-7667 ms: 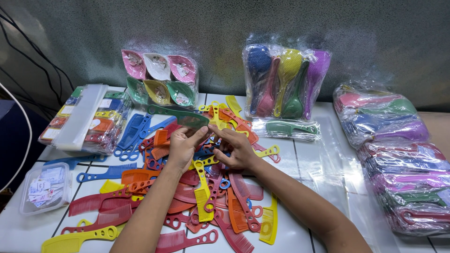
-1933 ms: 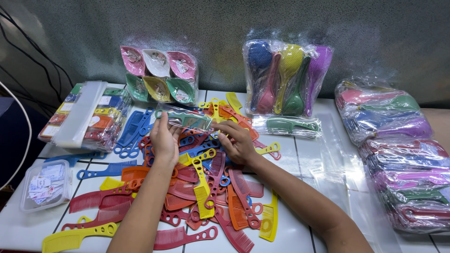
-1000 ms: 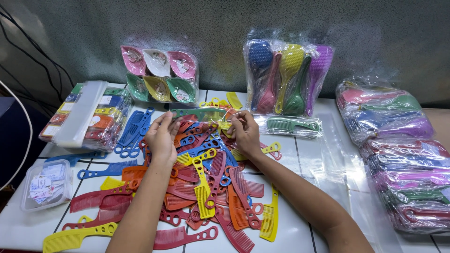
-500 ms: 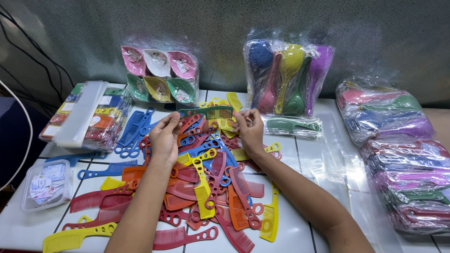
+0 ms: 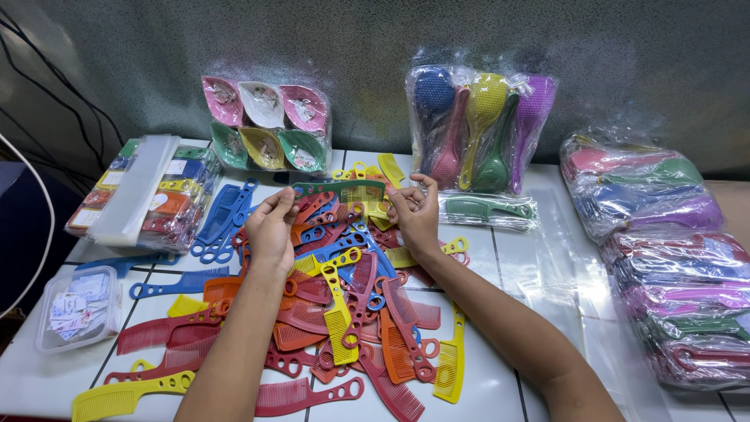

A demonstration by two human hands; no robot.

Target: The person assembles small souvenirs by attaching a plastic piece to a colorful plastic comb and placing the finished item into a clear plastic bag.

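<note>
My left hand (image 5: 271, 229) and my right hand (image 5: 415, 215) hold a green comb in a clear sleeve (image 5: 340, 190) level between them, one hand at each end, just above a heap of loose combs (image 5: 344, 297). The heap's combs are red, orange, yellow and blue, with holes in their handles. Both forearms reach in from the bottom edge over the heap.
White tiled table (image 5: 508, 383). Bag of coloured hairbrushes (image 5: 480, 129) and a sleeved green comb (image 5: 488, 209) at the back. Pack of leaf-shaped dishes (image 5: 266, 125) behind the heap. Wrapped packs (image 5: 144, 191) and a clear box (image 5: 78, 307) on the left. Bagged combs (image 5: 672, 258) stacked right.
Both hands rose from the heap and moved apart. The sleeved green comb, earlier at the heap's back edge, is now held up between them.
</note>
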